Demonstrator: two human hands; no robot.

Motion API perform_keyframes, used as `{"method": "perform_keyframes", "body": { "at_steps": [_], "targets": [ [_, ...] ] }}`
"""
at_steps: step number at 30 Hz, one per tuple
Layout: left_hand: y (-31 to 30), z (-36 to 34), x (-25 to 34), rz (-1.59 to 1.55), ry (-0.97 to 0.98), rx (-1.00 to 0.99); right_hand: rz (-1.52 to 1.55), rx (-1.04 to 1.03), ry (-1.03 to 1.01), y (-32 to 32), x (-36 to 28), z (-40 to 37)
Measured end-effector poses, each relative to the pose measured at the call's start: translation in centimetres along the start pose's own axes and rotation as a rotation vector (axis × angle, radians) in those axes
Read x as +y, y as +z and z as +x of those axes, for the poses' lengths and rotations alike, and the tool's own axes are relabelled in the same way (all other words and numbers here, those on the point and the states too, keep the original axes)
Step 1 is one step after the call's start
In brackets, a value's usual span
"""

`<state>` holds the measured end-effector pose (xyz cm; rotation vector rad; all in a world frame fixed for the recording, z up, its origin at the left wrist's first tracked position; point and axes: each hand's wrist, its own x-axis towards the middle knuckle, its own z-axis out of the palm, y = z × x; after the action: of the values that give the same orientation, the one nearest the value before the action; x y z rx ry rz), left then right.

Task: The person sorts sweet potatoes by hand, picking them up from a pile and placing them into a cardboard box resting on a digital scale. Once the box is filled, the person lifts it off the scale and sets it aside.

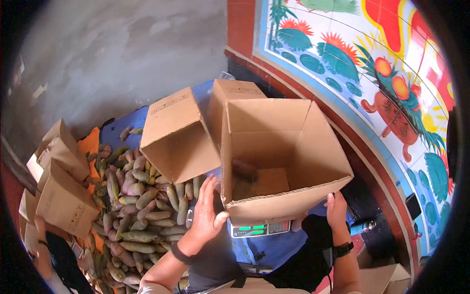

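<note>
Grey wall (127, 44), painted tiles (362, 63) — red-edged

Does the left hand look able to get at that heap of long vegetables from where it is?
Probably yes: the left hand is beside the big open box, and the heap spreads out on its other side, with no box seen between them.

A blue sheet (115, 129) and an orange sheet (90, 145) form the visible supporting layer, the orange at the left. Reddish, brownish and green tubers (139, 235) lie heaped in many orientations across both, with a few apart on bare blue toward the rear. At the rear edge of the heap, a tilted box (171, 115) has its open mouth facing the viewer, and a rear box (239, 89) is just beside it; a scale (262, 230) sits to the right of the heap, its base partly hidden.
</note>
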<state>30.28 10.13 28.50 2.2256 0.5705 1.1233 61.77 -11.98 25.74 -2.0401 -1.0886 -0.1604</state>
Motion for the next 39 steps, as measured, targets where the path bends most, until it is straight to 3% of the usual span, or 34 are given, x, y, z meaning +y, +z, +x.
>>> {"method": "perform_keyframes", "body": {
  "at_steps": [6, 10, 15, 17, 19, 21, 27, 29, 30, 32, 39],
  "targets": [
    [1.5, -1.1, -2.2, -0.355, -0.164, -0.148, -0.059, 0.006, 0.031, 0.3, 0.3, 0.0],
    [1.6, -2.0, -3.4, -0.194, -0.141, -0.225, -0.058, 0.009, 0.077, 0.3, -0.1, 0.0],
    [1.9, -2.5, -3.9, -0.230, -0.104, -0.263, -0.158, 0.014, 0.065, 0.0, -1.2, 0.2],
    [1.9, -2.7, -4.0, -0.346, -0.194, -0.241, -0.140, 0.054, 0.071, 0.2, -0.9, 0.2],
    [2.0, -2.7, -4.6, -0.255, -0.128, -0.282, -0.123, 0.028, 0.052, 0.2, -0.9, 0.3],
    [1.9, -2.0, -2.9, -0.445, -0.263, -0.238, -0.141, 0.018, 0.115, 0.0, -1.4, 0.2],
    [1.5, -0.1, 0.0, -0.207, -0.217, -0.248, -0.171, -0.038, 0.133, -0.2, -1.6, 0.2],
    [0.9, 0.0, 0.0, -0.171, -0.389, -0.413, -0.155, -0.028, 0.132, -0.1, -1.5, 0.1],
    [1.1, 0.0, 0.2, -0.168, -0.386, -0.419, -0.145, -0.022, 0.121, -0.2, -1.5, 0.1],
    [1.8, -0.2, 0.7, -0.196, -0.268, -0.242, -0.141, -0.022, 0.127, -0.1, -1.2, 0.0],
    [1.7, -0.7, 0.0, -0.311, -0.271, -0.250, -0.150, -0.034, 0.161, -0.1, -2.0, 0.0]
  ]
}}
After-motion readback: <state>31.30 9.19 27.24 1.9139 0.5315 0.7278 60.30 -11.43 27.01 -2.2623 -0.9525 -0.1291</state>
